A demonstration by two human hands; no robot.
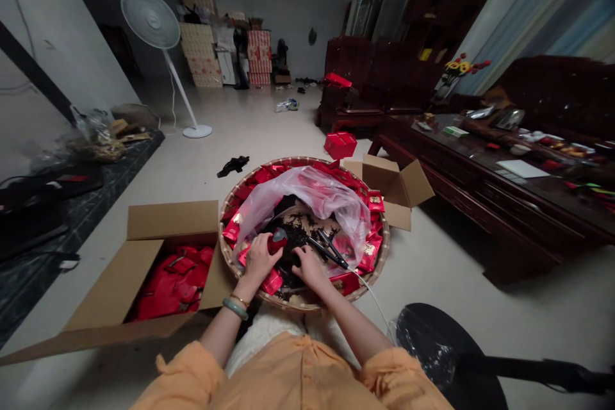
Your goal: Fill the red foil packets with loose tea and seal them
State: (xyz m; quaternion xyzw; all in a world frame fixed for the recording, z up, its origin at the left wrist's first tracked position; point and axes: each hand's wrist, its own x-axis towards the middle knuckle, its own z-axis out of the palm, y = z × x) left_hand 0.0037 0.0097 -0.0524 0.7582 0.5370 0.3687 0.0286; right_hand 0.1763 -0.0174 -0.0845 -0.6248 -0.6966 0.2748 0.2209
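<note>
My left hand (259, 257) is closed around a small red packet (277, 242) whose top shows a clear, greyish lining. To its right, my right hand (310, 266) reaches down with curled fingers into dark, dried leaf-like pieces (294, 225); what they pinch, if anything, is hidden. These pieces lie in a translucent pinkish plastic bag (307, 182), spread open inside a round woven basket (384, 245). Red packets (369, 255) ring the bag. Just right of my right hand rests a black tong-like tool (331, 250) with a white cord.
An open carton (108, 278) of red packets stands left of the basket; another open carton (396, 186) is behind right. A black round stand base (442, 346) sits at lower right. Beyond are a white fan (180, 90), a red box (340, 144) and a dark wooden table (446, 160).
</note>
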